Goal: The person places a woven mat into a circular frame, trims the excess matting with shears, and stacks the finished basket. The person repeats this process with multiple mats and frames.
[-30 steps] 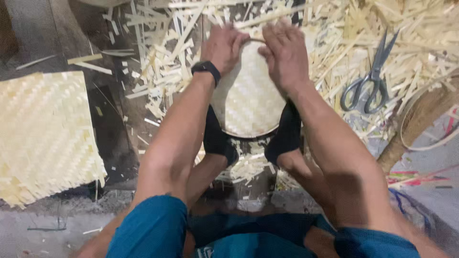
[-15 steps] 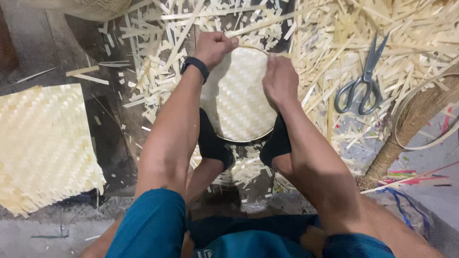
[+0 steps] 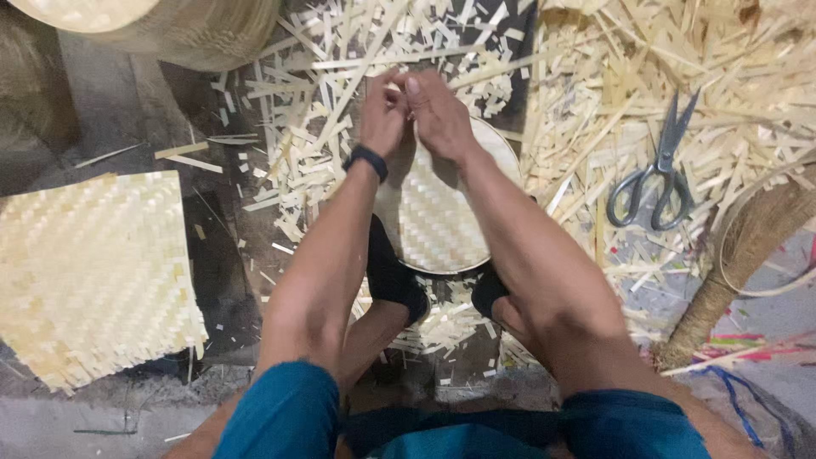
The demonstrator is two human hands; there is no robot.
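Floor (image 3: 127, 127): dark and dusty, strewn with bamboo strips (image 3: 586, 76). On it lay a square mat (image 3: 89, 272), round tray (image 3: 442, 212), scissors (image 3: 654, 170), and basket (image 3: 161, 25).

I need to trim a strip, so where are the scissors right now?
In the head view, the scissors lie on the person's right, on the bamboo strip scraps, beyond the round woven tray and beside a brown broom.
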